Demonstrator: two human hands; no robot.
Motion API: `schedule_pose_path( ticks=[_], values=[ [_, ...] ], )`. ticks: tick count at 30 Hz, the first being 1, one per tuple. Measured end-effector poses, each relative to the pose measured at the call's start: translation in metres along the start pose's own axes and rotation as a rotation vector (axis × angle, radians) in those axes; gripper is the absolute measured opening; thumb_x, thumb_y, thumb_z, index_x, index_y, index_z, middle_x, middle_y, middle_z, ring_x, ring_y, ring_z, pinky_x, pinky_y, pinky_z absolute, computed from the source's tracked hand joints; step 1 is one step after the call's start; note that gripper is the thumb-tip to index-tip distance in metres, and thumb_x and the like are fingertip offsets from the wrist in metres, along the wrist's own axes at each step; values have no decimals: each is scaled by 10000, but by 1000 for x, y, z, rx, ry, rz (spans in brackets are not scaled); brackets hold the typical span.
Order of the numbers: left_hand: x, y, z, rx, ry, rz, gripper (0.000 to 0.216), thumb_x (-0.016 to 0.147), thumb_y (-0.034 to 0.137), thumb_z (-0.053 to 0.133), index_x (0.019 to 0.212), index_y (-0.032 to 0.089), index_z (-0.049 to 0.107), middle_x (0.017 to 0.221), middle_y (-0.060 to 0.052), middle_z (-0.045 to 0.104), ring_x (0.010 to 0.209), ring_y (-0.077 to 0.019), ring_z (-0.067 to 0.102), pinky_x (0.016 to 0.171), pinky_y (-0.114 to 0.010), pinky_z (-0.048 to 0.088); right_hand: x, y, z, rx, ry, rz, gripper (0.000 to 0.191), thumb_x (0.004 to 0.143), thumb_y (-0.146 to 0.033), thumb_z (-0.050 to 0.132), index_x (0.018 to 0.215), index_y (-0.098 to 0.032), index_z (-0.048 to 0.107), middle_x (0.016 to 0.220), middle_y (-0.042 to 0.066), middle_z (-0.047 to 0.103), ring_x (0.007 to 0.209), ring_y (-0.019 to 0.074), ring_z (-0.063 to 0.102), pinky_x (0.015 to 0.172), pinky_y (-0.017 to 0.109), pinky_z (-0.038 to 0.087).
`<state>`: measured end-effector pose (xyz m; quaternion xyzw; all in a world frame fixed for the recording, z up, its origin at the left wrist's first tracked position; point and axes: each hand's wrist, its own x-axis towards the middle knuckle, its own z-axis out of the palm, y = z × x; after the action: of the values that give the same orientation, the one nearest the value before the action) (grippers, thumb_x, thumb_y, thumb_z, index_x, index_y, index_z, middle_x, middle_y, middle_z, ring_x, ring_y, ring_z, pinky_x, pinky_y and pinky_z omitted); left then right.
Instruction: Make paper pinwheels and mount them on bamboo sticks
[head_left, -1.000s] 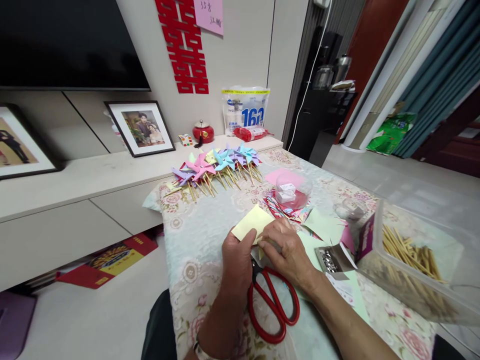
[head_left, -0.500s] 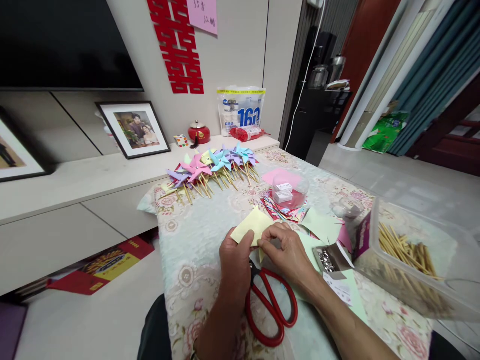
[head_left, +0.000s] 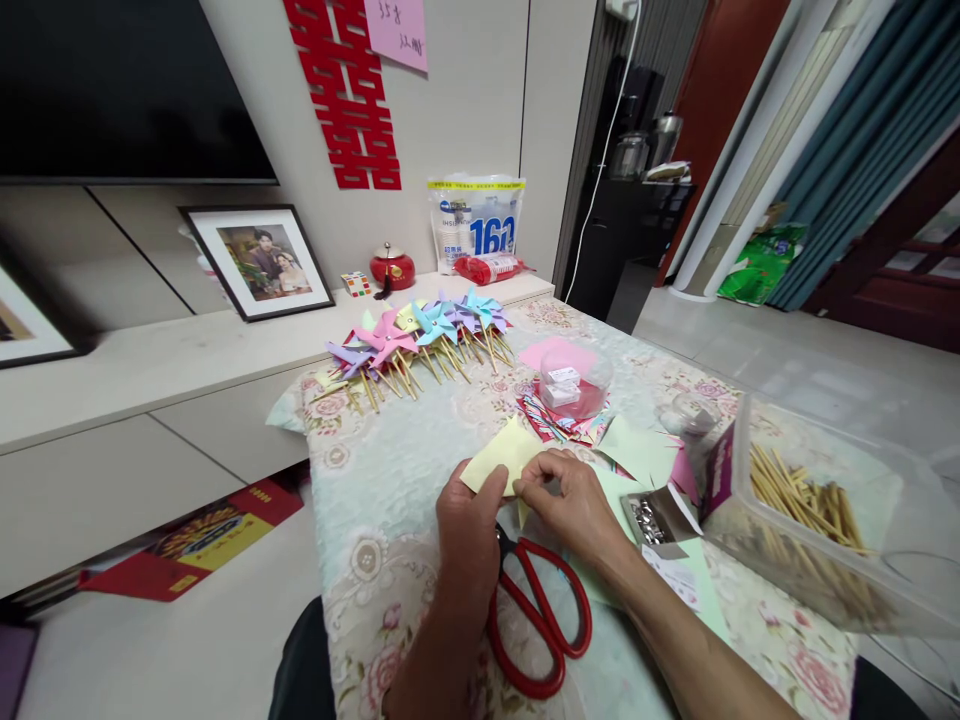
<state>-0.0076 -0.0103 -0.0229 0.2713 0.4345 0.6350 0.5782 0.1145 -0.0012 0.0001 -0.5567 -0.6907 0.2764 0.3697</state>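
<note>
A piece of pale yellow paper [head_left: 501,452] is held between my two hands above the table. My left hand [head_left: 471,515] grips its left part, thumb pressed on top. At its right edge my right hand [head_left: 566,495] pinches the paper between thumb and fingers. A small flap of yellow shows below the fingertips. Directly under my hands lie red-handled scissors [head_left: 544,630], their blades mostly hidden by my left hand. An open small box of metal fasteners [head_left: 651,520] sits right of my right hand, on light green paper [head_left: 694,575].
Several finished paper pinwheels [head_left: 420,335] lie at the table's back left. A clear round tub [head_left: 576,378] stands over coloured paper strips [head_left: 559,420]. On the right is a plastic bin [head_left: 795,555] of wooden sticks [head_left: 814,495].
The view has shifted slightly, so the scene sits a little further left. My hands keep the same hold on the yellow paper, with hardly any movement.
</note>
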Motion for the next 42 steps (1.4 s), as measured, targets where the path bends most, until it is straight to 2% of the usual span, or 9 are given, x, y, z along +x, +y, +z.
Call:
schedule_pose_path(
  ticks=[12,20,23,25,28,31,35,39,42],
  values=[
    [8,-12,-6,69,37,39,318,673,252,770,956,152,665,805,-23,734,665,-164,645,654,-270,484,0,0,0,-5,17,6,162,793,-199,613,632,-207,625,677,12,626,721,199,565,670,302,410],
    [5,-6,-6,128,71,-5,364,669,282,767,995,150,670,754,-15,713,600,-150,620,580,-254,472,0,-2,-6,56,30,-16,160,790,-238,631,633,-210,642,678,13,642,723,201,580,680,312,424],
    [3,4,-3,125,82,-73,348,629,269,777,939,146,680,749,-34,715,585,-156,621,563,-260,480,4,1,-19,166,138,30,129,801,-330,650,781,-211,694,788,36,687,793,223,618,711,333,454],
    [2,10,-1,104,77,-102,308,587,242,782,867,150,690,739,-53,719,576,-168,622,542,-267,480,7,6,-27,259,191,93,268,783,-370,676,989,-200,706,943,68,708,898,248,635,772,362,474],
    [0,19,3,91,24,-131,245,555,207,778,784,167,700,721,-71,721,569,-181,622,514,-272,472,10,11,-33,467,88,191,588,755,-387,715,1289,-171,593,1053,81,700,954,247,645,832,375,481],
    [-5,26,5,118,-64,-160,224,552,189,776,760,171,694,698,-58,711,548,-170,601,507,-271,467,8,10,-35,654,-97,258,752,752,-338,734,1435,-178,461,846,6,686,783,196,648,702,314,475],
    [-11,31,4,252,-143,-134,238,590,214,773,801,152,682,644,-16,678,529,-156,582,513,-265,462,5,5,-34,735,-191,332,854,697,-222,750,1480,-218,410,595,-82,567,534,154,567,499,250,383],
    [-15,33,4,348,-143,-55,248,580,228,781,795,152,683,648,-16,685,585,-178,617,542,-265,476,3,7,-32,798,-282,350,960,693,-193,736,1538,-260,285,786,-9,724,622,212,676,539,298,490],
    [-16,34,5,412,-155,-26,241,587,229,765,801,154,682,648,-15,687,604,-184,622,549,-263,478,3,10,-32,699,-294,298,961,695,-159,720,1544,-273,285,962,44,757,707,234,705,601,332,536]
  ],
)
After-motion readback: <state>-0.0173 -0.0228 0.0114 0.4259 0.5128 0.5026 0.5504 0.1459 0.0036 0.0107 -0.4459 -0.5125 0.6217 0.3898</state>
